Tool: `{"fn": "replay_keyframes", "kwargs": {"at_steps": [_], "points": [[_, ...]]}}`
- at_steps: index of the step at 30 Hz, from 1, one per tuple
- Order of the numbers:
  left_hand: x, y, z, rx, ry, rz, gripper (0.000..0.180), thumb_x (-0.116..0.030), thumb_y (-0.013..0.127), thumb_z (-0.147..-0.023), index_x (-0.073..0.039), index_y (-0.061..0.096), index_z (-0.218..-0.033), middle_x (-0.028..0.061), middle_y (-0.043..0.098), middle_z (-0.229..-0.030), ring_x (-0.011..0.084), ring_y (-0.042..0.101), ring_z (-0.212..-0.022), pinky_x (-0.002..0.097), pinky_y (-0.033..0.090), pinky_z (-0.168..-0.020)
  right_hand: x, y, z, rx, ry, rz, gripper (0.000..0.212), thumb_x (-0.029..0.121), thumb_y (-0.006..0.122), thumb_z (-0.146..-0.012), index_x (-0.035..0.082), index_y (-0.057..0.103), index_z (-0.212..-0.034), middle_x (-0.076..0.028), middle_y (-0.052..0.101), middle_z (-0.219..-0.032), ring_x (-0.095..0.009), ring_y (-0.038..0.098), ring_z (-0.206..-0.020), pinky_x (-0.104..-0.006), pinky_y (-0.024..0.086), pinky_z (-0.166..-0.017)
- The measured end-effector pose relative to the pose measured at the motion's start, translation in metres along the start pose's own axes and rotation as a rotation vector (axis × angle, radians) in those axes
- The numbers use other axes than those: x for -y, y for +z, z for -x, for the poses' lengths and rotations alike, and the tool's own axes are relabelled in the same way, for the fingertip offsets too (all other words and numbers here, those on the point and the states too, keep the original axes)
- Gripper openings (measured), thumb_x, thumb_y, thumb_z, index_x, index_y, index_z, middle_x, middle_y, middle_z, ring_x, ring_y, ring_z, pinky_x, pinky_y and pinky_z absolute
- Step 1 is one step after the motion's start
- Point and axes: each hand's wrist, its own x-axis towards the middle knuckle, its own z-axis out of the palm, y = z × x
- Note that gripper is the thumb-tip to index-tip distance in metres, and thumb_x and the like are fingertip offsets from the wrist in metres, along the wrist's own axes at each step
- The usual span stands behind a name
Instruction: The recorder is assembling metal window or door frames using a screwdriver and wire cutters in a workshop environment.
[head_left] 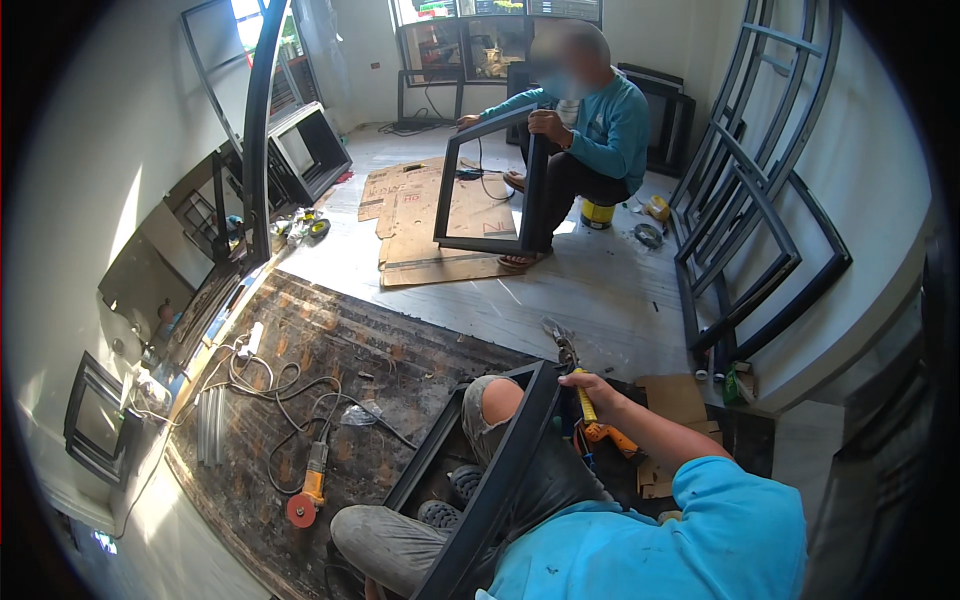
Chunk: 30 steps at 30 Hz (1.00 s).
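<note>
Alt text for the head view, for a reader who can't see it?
The person's right hand grips a yellow-handled tool beside a dark frame at their legs. An angle grinder with a red disc lies to the left; beyond, a seated co-worker holds another dark frame.

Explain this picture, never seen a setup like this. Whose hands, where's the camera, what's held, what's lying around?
No robot here: these are a person's bare hands, filmed by a fisheye camera on their own head, looking down, so edges bend near the rim. The right hand holds a yellow-handled tool; the left hand is too hidden to read. A dark frame sits by the person's legs. On the dark, worn floor covering lie a yellow angle grinder with a red disc and some silver strips. Beyond, a seated co-worker holds another dark frame by some flattened cardboard.
</note>
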Motion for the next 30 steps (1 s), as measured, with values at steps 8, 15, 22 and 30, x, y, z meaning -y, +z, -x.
{"fn": "replay_keyframes", "kwargs": {"at_steps": [8,15,22,30], "points": [[-0.046,0.013,-0.026,0.055,0.011,0.041,0.042,-0.026,0.068,-0.092,0.003,0.064,-0.121,0.0152,0.069,-0.108,0.025,0.065,-0.095,0.04,0.054,-0.081,0.011,0.002,-0.002,0.03,-0.058,-0.017,0.024,0.021,0.069,-0.086,0.0,0.067,-0.098,-0.011,0.072,-0.086,-0.024,0.072,-0.072,-0.0371,0.061,-0.071],[-0.084,0.03,-0.049,0.104,0.004,0.075,0.042,-0.026,0.068,-0.092,0.004,0.063,-0.121,0.0159,0.069,-0.108,0.026,0.066,-0.096,0.0405,0.054,-0.082,0.015,0.009,-0.006,0.0,-0.123,-0.028,0.021,0.014,0.069,-0.084,0.0,0.065,-0.098,-0.01,0.07,-0.085,-0.023,0.071,-0.071,-0.0352,0.06,-0.072],[-0.128,0.049,-0.069,0.146,-0.004,0.104,0.043,-0.026,0.067,-0.092,0.005,0.063,-0.122,0.0167,0.07,-0.108,0.0269,0.067,-0.097,0.041,0.055,-0.083,0.016,0.003,-0.028,-0.217,-0.209,0.213,0.026,0.011,0.07,-0.078,0.005,0.063,-0.103,-0.007,0.065,-0.085,-0.021,0.066,-0.07,-0.0393,0.056,-0.069],[-0.074,0.015,0.005,0.009,-0.191,0.198,0.044,-0.027,0.066,-0.092,0.005,0.063,-0.122,0.0175,0.07,-0.109,0.0281,0.068,-0.098,0.0415,0.055,-0.083,0.048,0.008,-0.095,-0.045,-0.06,0.265,0.028,0.014,0.067,-0.079,0.008,0.064,-0.106,-0.007,0.064,-0.082,-0.023,0.067,-0.069,-0.0407,0.058,-0.063]]}}
